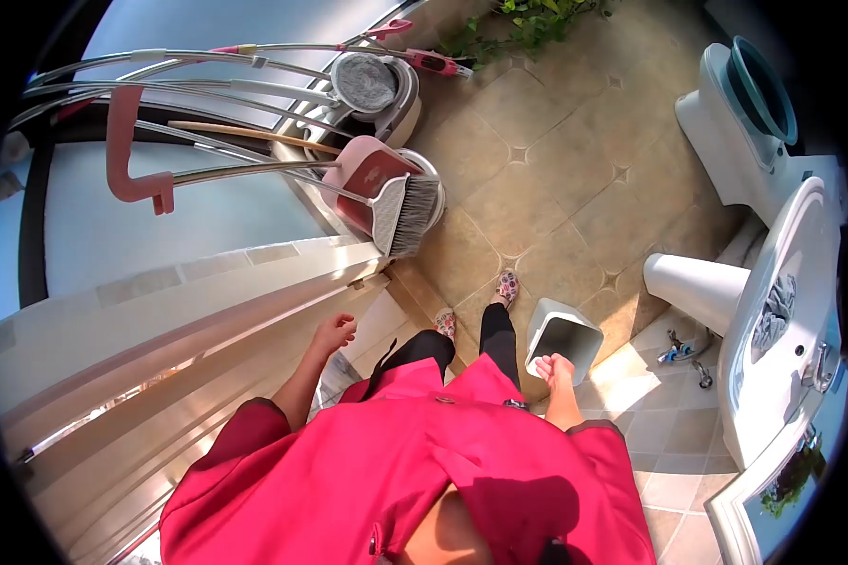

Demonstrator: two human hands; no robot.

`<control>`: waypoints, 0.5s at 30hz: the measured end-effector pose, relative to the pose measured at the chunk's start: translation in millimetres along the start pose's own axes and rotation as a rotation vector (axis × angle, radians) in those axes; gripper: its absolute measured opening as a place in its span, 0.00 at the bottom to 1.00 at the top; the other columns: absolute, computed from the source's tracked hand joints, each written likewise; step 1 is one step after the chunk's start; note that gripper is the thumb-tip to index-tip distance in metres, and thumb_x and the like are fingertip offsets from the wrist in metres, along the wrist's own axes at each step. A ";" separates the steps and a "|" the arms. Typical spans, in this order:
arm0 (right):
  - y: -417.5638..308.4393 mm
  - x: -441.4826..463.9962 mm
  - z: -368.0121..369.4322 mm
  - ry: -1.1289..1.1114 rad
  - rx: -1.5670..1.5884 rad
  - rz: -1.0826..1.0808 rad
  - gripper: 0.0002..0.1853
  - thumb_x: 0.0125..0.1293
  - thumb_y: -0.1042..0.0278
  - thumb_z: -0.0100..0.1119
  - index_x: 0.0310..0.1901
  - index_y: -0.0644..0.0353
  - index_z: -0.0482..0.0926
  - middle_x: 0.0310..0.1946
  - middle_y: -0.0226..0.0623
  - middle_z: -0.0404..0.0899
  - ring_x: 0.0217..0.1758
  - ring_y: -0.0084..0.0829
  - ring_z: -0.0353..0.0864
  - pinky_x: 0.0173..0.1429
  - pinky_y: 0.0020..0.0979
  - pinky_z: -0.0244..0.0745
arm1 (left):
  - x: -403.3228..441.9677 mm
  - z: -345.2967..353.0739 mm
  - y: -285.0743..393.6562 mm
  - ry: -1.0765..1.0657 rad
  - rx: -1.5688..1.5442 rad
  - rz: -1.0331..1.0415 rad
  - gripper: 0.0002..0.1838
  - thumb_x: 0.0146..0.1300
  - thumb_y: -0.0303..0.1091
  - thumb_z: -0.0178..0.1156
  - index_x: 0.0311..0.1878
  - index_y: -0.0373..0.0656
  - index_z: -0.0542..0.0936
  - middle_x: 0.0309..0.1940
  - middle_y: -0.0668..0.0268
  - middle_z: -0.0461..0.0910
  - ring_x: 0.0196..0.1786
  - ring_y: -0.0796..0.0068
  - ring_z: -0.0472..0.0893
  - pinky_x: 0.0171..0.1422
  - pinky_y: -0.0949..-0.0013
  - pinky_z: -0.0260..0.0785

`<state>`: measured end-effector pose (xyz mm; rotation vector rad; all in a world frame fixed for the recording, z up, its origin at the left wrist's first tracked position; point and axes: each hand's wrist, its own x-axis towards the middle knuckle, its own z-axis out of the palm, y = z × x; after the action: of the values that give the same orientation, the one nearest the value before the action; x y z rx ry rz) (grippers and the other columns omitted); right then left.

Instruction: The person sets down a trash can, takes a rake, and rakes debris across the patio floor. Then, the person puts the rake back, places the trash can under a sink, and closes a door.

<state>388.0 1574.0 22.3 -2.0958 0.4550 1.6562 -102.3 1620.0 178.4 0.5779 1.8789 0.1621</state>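
Note:
My right hand [555, 366] is curled over the near rim of a white bin [589, 350]. The bin's dark inside faces up, and nothing in it can be made out. Off to the left, my left hand [334, 333] is held away from the body beside the pale door frame, fingers loosely bent and apart, with nothing in it. Both feet, in patterned slippers [507, 287], are on the floor ahead of me, left of the bin.
A pink dustpan [356, 177], a grey broom [413, 215] and a mop bucket [405, 108] stand at the upper left, their long handles reaching left. On the right are a toilet [711, 141] and a pedestal sink [740, 377] holding a grey cloth [774, 311].

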 end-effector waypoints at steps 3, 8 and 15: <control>-53.1 -38.1 11.8 -0.055 -0.113 -0.092 0.10 0.53 0.74 0.44 0.38 0.64 0.68 0.31 0.43 0.75 0.30 0.40 0.78 0.28 0.36 0.76 | -0.3 19.5 44.7 -0.029 -0.081 0.069 0.17 0.53 0.38 0.55 0.44 0.39 0.72 0.27 0.66 0.75 0.26 0.79 0.75 0.25 0.78 0.66; -143.1 -46.1 37.0 -0.059 -0.372 -0.318 0.15 0.54 0.75 0.43 0.46 0.64 0.66 0.26 0.39 0.75 0.21 0.32 0.77 0.18 0.27 0.72 | 0.3 29.4 88.0 -0.050 -0.189 0.121 0.17 0.53 0.37 0.56 0.45 0.38 0.70 0.28 0.66 0.75 0.26 0.80 0.75 0.25 0.78 0.66; -280.2 -108.4 209.4 -0.233 -0.623 -0.571 0.16 0.54 0.75 0.45 0.46 0.64 0.66 0.28 0.41 0.75 0.22 0.30 0.77 0.21 0.27 0.71 | 35.7 -19.3 129.3 0.590 -0.548 0.404 0.34 0.48 0.34 0.62 0.56 0.37 0.58 0.46 0.56 0.67 0.40 0.70 0.74 0.42 0.71 0.69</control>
<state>329.7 1921.3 122.7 -2.0880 -0.7600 1.7709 -89.1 1752.2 204.6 0.5495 2.1185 1.1806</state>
